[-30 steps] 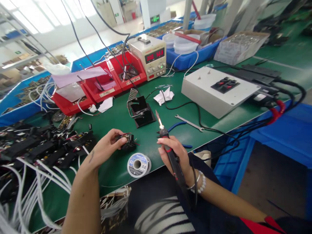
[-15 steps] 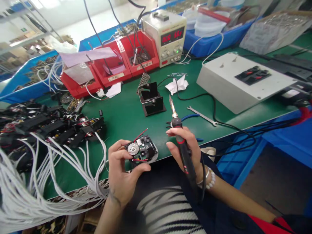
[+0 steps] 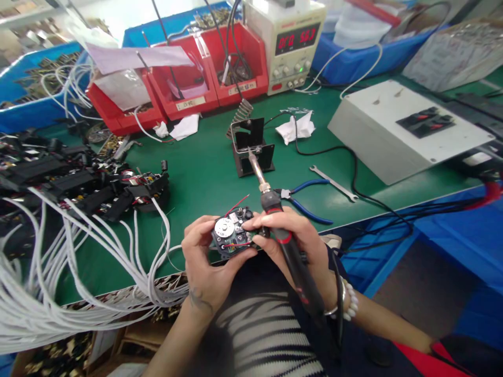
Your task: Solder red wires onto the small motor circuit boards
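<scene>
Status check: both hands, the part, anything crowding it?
Left hand grips small motor assembly at bench edge. Right hand holds soldering iron, tip up, fingertip on the assembly. White cables lie left, pliers right, both apart.

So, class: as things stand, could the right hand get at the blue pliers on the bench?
Probably not freely. The right hand is gripping the soldering iron and touching the motor part. The pliers lie close beyond it, nothing between.

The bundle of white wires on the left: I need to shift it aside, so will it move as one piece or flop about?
The white wires would probably flop: they sag in loose curves over the table edge. They likely snag too, since several run into the black parts, which may drag along.
</scene>
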Motion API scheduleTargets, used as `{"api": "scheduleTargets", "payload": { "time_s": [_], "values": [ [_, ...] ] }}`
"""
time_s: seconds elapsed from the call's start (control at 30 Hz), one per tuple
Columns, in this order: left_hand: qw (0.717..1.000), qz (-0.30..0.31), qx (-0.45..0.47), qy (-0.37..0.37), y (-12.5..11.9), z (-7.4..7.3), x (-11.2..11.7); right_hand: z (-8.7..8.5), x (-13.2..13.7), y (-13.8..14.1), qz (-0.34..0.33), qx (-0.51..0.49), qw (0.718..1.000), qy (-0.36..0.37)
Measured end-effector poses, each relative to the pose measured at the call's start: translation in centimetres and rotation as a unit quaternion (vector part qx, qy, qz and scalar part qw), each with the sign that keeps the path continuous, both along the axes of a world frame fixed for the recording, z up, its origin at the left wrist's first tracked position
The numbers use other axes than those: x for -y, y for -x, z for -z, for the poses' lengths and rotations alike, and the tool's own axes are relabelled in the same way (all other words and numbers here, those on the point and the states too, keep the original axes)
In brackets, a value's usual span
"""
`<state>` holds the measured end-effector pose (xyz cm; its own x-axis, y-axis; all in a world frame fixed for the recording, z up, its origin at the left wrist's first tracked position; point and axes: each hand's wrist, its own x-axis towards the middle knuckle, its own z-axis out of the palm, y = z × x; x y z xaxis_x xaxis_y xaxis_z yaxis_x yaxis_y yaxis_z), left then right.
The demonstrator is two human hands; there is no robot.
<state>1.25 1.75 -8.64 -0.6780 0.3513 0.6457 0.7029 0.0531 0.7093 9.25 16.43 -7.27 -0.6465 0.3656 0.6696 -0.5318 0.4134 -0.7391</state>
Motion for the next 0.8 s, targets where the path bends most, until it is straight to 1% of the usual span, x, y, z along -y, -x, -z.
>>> {"api": "scheduleTargets", "payload": {
  "time_s": [0.07, 0.13, 0.2, 0.27, 0.33, 0.37, 0.43, 0.5, 0.53, 0.6, 0.7, 0.8],
  "values": [
    [1.000, 0.001, 0.001, 0.027, 0.1, -0.1, 0.2, 0.2, 0.1, -0.1, -0.019, -0.009, 0.998, 0.067],
    [0.998, -0.002, -0.025, 0.060, 0.1, -0.6, 0.5, 0.3, 0.1, -0.1, -0.033, -0.015, 0.995, 0.091],
    [0.990, -0.039, -0.093, 0.099, -0.2, -1.6, 0.9, 0.3, 0.1, -0.2, -0.031, -0.010, 0.996, 0.081],
    [0.970, -0.085, -0.183, 0.136, -0.6, -2.7, 1.2, 0.3, -0.1, -0.2, -0.020, -0.003, 0.998, 0.054],
    [0.954, -0.094, -0.233, 0.165, -1.1, -3.8, 1.2, 0.2, -0.2, -0.1, -0.012, -0.003, 1.000, 0.020],
    [0.954, -0.087, -0.232, 0.169, -1.3, -4.3, 1.1, 0.2, -0.3, 0.0, -0.008, -0.006, 1.000, 0.004],
    [0.968, -0.087, -0.179, 0.152, -1.5, -4.8, 0.8, 0.2, -0.4, 0.1, -0.002, -0.007, 1.000, -0.014],
    [0.983, -0.115, -0.087, 0.114, -1.5, -5.1, 0.5, 0.2, -0.5, 0.1, 0.000, -0.008, 1.000, -0.017],
    [0.985, -0.132, -0.042, 0.100, -1.4, -5.1, 0.5, 0.2, -0.5, 0.1, -0.001, -0.013, 1.000, -0.018],
    [0.983, -0.155, 0.025, 0.097, -1.0, -5.0, 0.6, 0.3, -0.5, 0.2, -0.002, -0.022, 0.999, -0.024],
    [0.973, -0.175, 0.058, 0.141, -0.6, -4.6, 1.6, 0.1, -0.5, 0.1, 0.007, -0.013, 0.999, -0.032],
    [0.964, -0.197, 0.055, 0.168, -0.9, -4.2, 2.6, -0.3, -0.4, -0.1, 0.007, 0.006, 0.999, -0.035]
  ]
}}
